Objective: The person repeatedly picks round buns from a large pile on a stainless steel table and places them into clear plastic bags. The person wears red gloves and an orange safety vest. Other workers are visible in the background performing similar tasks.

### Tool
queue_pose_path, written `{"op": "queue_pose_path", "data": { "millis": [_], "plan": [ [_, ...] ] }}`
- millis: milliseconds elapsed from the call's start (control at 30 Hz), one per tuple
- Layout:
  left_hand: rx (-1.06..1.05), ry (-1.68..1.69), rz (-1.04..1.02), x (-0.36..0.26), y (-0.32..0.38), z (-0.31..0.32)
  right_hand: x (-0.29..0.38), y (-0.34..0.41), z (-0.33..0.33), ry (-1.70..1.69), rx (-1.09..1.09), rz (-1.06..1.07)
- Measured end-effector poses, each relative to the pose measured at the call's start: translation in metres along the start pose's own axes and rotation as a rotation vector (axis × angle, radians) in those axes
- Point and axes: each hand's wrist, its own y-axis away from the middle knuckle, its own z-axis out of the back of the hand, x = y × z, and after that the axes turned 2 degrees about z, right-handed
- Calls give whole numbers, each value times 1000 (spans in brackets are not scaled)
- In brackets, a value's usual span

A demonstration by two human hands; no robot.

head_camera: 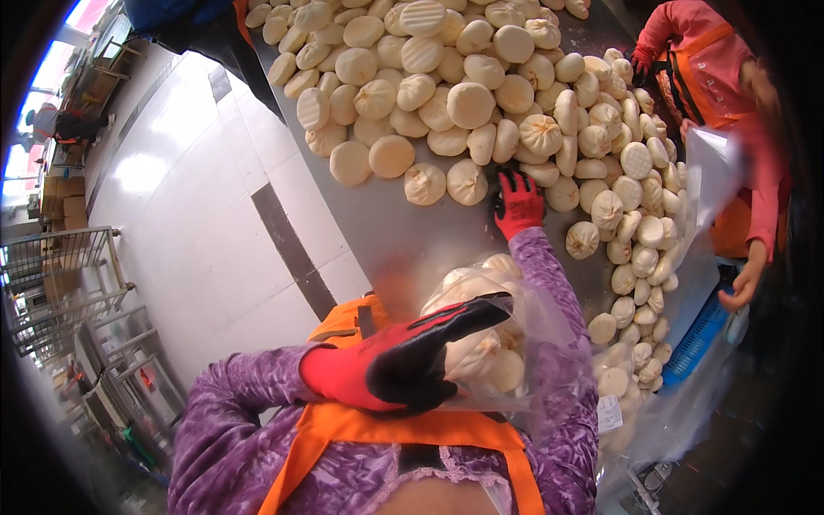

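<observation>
My left hand [393,364], in a red glove with black coating, holds the edge of a clear plastic bag [553,309] close to my chest. Several pale steamed buns [505,370] show inside the bag. My right hand [520,205], gloved the same way, reaches forward to the near edge of a large pile of buns [467,106] on a metal table [367,212]. Its fingertips are beside a pleated bun [467,182] and a smooth-sided one [542,174]. Whether anything is under its fingers is hidden.
A co-worker in pink sleeves and an orange apron [702,84] stands at the right, near a blurred plastic bag [705,167] and a blue crate [698,338]. Another bagful of buns [615,383] with a printed label is at the lower right. Metal racks [64,277] line the left.
</observation>
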Motion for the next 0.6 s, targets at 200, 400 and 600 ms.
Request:
{"op": "queue_pose_path", "data": {
  "millis": [200, 400, 600],
  "plan": [
    [29, 90, 96, 1, -9, -1, -38, 23, 124, -1218, -184, -427],
    [53, 177, 212, -11, -18, -6, 1, 77, 301, -1272, -268, 163],
    [76, 176, 236, -13, -14, -5, -8, 12, 198, -741, -285, -229]
  ]
}}
